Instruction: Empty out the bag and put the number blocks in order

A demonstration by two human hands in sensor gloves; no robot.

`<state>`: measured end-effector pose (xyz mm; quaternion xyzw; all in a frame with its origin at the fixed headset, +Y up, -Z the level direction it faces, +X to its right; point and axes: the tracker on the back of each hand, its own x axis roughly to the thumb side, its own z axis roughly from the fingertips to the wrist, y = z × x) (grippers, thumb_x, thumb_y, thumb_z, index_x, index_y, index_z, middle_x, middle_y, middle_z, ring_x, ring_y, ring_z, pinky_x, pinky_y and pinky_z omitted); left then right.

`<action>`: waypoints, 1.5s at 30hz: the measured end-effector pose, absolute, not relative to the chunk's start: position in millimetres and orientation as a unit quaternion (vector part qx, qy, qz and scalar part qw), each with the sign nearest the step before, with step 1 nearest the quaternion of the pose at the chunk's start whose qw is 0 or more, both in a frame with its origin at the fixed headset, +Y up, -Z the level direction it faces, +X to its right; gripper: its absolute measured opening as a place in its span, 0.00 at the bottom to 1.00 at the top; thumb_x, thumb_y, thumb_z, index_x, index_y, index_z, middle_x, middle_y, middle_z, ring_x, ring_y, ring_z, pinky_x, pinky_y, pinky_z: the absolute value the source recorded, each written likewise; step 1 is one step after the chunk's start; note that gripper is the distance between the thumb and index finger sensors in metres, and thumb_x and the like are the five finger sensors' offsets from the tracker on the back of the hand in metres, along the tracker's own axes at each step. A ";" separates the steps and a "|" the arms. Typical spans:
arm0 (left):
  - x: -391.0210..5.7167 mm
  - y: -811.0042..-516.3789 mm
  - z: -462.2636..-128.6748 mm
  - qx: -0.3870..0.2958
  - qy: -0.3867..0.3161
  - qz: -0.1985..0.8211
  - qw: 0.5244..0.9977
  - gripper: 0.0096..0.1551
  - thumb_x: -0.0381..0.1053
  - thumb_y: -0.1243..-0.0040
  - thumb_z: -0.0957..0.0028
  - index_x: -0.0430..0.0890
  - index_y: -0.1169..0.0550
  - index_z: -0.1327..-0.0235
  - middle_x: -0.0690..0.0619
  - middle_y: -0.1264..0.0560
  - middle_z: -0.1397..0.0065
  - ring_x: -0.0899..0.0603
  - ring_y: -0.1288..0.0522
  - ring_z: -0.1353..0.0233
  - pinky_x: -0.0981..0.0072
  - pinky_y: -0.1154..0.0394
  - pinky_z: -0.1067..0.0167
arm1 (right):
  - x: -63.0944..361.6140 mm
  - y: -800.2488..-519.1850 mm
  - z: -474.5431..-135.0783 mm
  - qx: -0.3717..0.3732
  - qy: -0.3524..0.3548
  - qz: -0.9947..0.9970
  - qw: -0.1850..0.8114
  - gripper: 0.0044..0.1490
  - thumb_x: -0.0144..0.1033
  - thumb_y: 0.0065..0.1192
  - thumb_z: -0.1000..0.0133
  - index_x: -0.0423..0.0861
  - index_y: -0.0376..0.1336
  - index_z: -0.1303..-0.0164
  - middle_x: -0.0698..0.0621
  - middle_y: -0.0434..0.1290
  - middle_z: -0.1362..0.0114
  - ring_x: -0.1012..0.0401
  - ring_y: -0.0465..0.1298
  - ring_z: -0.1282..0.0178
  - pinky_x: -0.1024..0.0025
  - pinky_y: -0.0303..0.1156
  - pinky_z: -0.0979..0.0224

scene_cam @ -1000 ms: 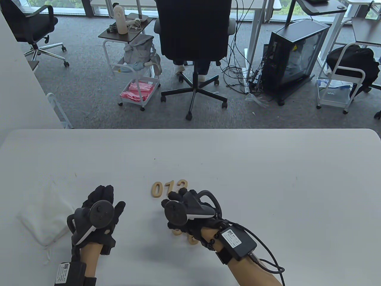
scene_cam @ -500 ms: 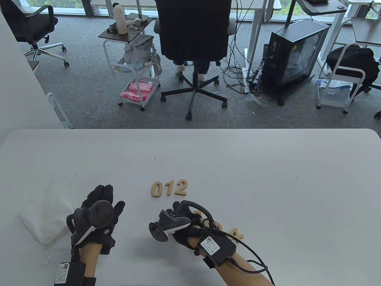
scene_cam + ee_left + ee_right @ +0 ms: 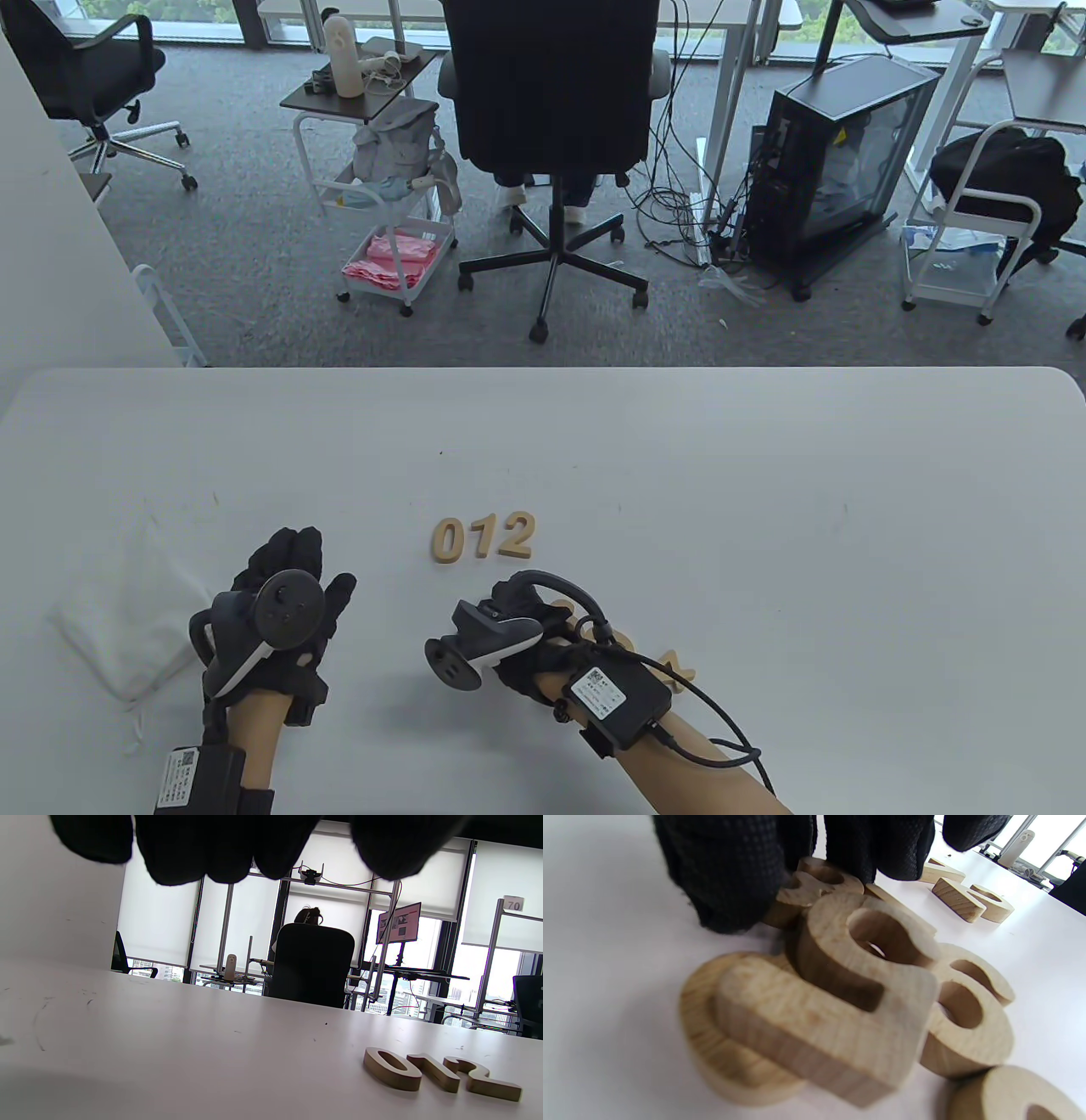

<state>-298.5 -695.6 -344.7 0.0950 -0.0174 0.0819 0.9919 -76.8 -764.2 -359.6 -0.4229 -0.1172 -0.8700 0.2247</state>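
Wooden number blocks 0, 1 and 2 (image 3: 484, 536) lie in a row mid-table; they also show in the left wrist view (image 3: 441, 1073) and the right wrist view (image 3: 967, 897). A pile of loose number blocks (image 3: 632, 654) lies just near of the row, partly hidden by my right hand (image 3: 530, 598). In the right wrist view my right hand (image 3: 801, 866) pinches a small block (image 3: 818, 885) at the pile's far side, thumb on one side and fingers on the other. My left hand (image 3: 310, 569) rests flat on the table, holding nothing. The white cloth bag (image 3: 119, 624) lies limp to its left.
The white table (image 3: 764, 475) extends wide to the right and far side. Beyond its far edge stand an office chair (image 3: 551, 127), a cart and a computer case, all off the table.
My right hand has let go of the 2 at the end of the row and drawn back toward me onto the loose pile. The left hand has not moved.
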 end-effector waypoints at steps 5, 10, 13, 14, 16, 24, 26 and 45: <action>-298.5 -695.3 -344.9 0.095 -0.018 0.083 0.992 0.44 0.61 0.44 0.44 0.36 0.33 0.22 0.29 0.38 0.21 0.22 0.32 0.24 0.24 0.34 0.33 | -77.4 -764.6 -359.0 -0.437 -0.093 -0.868 0.216 0.46 0.45 0.75 0.52 0.47 0.60 0.24 0.39 0.67 0.20 0.38 0.68 0.21 0.33 0.59 0.21; -298.8 -694.9 -344.9 0.095 -0.018 0.083 0.992 0.44 0.61 0.44 0.44 0.36 0.33 0.22 0.29 0.37 0.21 0.22 0.32 0.24 0.24 0.34 0.33 | -74.5 -753.8 -358.9 -0.436 -0.081 -0.883 0.152 0.39 0.47 0.72 0.51 0.50 0.65 0.28 0.34 0.67 0.22 0.34 0.71 0.24 0.30 0.62 0.23; -299.0 -694.7 -344.8 0.096 -0.018 0.086 0.991 0.44 0.61 0.44 0.44 0.36 0.33 0.22 0.29 0.38 0.21 0.22 0.32 0.24 0.24 0.34 0.33 | -61.5 -734.4 -361.8 -0.411 -0.088 -0.906 0.050 0.39 0.45 0.69 0.48 0.47 0.63 0.26 0.29 0.63 0.21 0.31 0.74 0.28 0.29 0.69 0.27; -298.9 -694.7 -344.9 0.096 -0.018 0.086 0.992 0.44 0.61 0.44 0.44 0.36 0.33 0.22 0.29 0.38 0.21 0.22 0.32 0.24 0.24 0.34 0.33 | -55.8 -728.9 -363.1 -0.404 -0.094 -0.910 0.018 0.39 0.44 0.67 0.47 0.44 0.62 0.25 0.28 0.60 0.21 0.33 0.75 0.29 0.31 0.71 0.27; -298.7 -694.7 -344.8 0.096 -0.018 0.086 0.992 0.44 0.61 0.44 0.44 0.36 0.33 0.22 0.29 0.37 0.21 0.22 0.32 0.24 0.24 0.34 0.33 | -39.9 -717.9 -365.1 -0.381 -0.109 -0.916 -0.069 0.40 0.43 0.63 0.44 0.41 0.58 0.23 0.25 0.55 0.20 0.34 0.73 0.29 0.34 0.72 0.28; -298.5 -694.5 -344.4 0.099 -0.020 0.086 0.991 0.44 0.61 0.44 0.44 0.36 0.33 0.22 0.29 0.38 0.21 0.22 0.32 0.24 0.24 0.34 0.33 | 43.8 -701.2 -371.5 -0.280 -0.119 -0.867 -0.394 0.40 0.43 0.60 0.41 0.38 0.57 0.22 0.24 0.51 0.20 0.34 0.72 0.31 0.39 0.75 0.29; -298.2 -694.7 -344.5 0.098 -0.020 0.086 0.991 0.44 0.61 0.44 0.44 0.36 0.33 0.22 0.29 0.38 0.21 0.22 0.32 0.24 0.24 0.34 0.33 | 60.8 -703.9 -372.4 -0.269 -0.114 -0.846 -0.445 0.42 0.45 0.64 0.43 0.39 0.57 0.22 0.25 0.51 0.20 0.36 0.73 0.32 0.41 0.75 0.29; -295.3 -696.3 -345.9 0.097 -0.021 0.076 0.992 0.44 0.61 0.44 0.44 0.36 0.33 0.22 0.29 0.37 0.21 0.22 0.32 0.24 0.24 0.34 0.33 | 119.9 -720.9 -385.8 -0.179 -0.106 -0.768 -0.606 0.39 0.38 0.54 0.37 0.31 0.51 0.21 0.39 0.73 0.30 0.50 0.84 0.42 0.53 0.84 0.38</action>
